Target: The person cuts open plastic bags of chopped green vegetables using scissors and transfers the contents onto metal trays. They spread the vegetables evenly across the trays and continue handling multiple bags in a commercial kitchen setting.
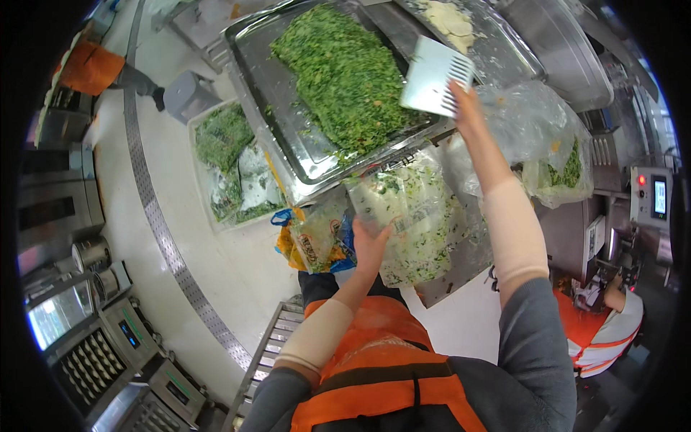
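My right hand (465, 108) grips a flat white scraper (432, 78) with a toothed or slotted edge, held above the right side of a metal tray (259, 97). In that tray lies a large heap of finely chopped greens (345, 75). My left hand (370, 243) is at the near side of the tray, its fingers at the left edge of a clear plastic bag (413, 216) smeared with green bits; whether it pinches the bag I cannot tell. Just left of this hand hangs a smaller printed clear bag (316, 237) over yellow and blue plastic.
A bin of bagged greens (237, 162) stands at the left, near a grey stool (189, 96). Pale dough (448, 24) lies on a metal surface at the upper right. More greens sit in a clear bag (561, 173). Another person (599, 329) is at the lower right, and one at the upper left.
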`<move>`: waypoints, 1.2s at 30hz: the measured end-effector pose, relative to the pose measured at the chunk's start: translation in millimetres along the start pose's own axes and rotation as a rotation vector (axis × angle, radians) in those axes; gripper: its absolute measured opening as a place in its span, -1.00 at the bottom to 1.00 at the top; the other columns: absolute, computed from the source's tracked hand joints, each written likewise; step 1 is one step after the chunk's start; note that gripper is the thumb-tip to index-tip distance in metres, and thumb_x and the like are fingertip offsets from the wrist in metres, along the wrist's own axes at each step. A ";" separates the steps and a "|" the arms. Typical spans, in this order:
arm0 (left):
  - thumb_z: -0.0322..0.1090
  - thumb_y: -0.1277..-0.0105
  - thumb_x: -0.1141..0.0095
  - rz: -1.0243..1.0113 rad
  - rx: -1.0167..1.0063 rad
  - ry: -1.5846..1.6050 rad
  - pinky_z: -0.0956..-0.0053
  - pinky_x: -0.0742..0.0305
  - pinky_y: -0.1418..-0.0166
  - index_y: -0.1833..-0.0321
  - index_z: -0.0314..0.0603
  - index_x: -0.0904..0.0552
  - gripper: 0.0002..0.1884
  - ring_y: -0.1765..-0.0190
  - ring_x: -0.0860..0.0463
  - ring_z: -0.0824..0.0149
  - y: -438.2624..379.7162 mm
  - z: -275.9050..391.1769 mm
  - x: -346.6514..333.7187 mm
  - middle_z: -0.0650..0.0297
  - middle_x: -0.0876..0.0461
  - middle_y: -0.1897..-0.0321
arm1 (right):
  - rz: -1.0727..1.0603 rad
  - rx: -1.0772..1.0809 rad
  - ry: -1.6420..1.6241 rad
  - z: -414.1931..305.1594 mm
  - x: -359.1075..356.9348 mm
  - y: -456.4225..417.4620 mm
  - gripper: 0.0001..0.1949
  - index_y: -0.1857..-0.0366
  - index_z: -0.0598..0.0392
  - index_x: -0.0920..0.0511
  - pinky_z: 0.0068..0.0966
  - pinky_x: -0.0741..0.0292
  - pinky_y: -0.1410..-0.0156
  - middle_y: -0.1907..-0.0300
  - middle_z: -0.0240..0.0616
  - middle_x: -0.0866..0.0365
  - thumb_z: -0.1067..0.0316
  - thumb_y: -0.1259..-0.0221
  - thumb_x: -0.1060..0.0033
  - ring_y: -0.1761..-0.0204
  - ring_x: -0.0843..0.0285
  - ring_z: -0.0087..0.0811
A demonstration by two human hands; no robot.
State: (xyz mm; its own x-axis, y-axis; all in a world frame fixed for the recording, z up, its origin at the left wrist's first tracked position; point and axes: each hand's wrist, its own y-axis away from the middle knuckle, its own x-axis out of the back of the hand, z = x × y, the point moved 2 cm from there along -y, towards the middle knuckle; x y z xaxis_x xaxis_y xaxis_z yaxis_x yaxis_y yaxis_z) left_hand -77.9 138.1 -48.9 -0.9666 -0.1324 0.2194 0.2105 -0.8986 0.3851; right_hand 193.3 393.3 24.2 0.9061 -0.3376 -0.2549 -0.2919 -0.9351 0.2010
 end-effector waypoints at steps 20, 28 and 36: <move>-0.43 -0.24 0.00 -0.191 -0.280 -1.179 -0.21 -0.08 -0.36 -0.38 0.09 -0.29 -0.41 -0.47 -0.03 -0.07 -95.2 -224.8 154.7 0.16 0.00 -0.49 | 0.365 -0.189 0.419 21.4 90.2 284.7 -0.59 -0.16 0.05 -0.38 -0.45 -0.55 -0.02 0.01 -0.33 -0.55 0.12 -0.33 -0.11 0.01 -0.57 -0.43; -0.16 -0.33 0.04 -0.302 -0.473 -1.570 -0.17 -0.30 -0.20 -0.39 0.03 -0.32 -0.46 -0.34 -0.30 0.02 -130.0 -375.5 115.0 0.19 -0.08 -0.48 | 0.554 -0.188 0.300 27.3 129.4 304.3 -0.55 -0.15 0.03 -0.45 -0.33 -0.49 -0.17 -0.02 -0.32 -0.59 0.04 -0.25 -0.11 -0.08 -0.55 -0.36; -0.27 -0.28 0.04 -0.635 0.110 -1.379 0.09 -0.42 -0.11 -0.05 -0.13 -0.56 -0.69 -0.02 -0.54 0.00 -230.9 -419.2 149.4 0.06 -0.55 0.00 | 0.643 -0.138 0.317 28.6 105.6 326.1 -0.63 -0.14 -0.01 -0.41 -0.42 -0.53 -0.09 0.01 -0.39 -0.57 0.16 -0.31 -0.12 0.00 -0.57 -0.45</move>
State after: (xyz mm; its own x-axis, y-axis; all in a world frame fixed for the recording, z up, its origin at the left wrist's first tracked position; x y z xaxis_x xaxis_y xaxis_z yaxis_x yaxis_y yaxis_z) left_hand -332.2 150.3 -480.9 -0.0242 0.7897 0.6130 -0.1046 -0.6118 0.7841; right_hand 185.1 49.6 35.8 0.6199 -0.7484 0.2358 -0.7739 -0.5335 0.3412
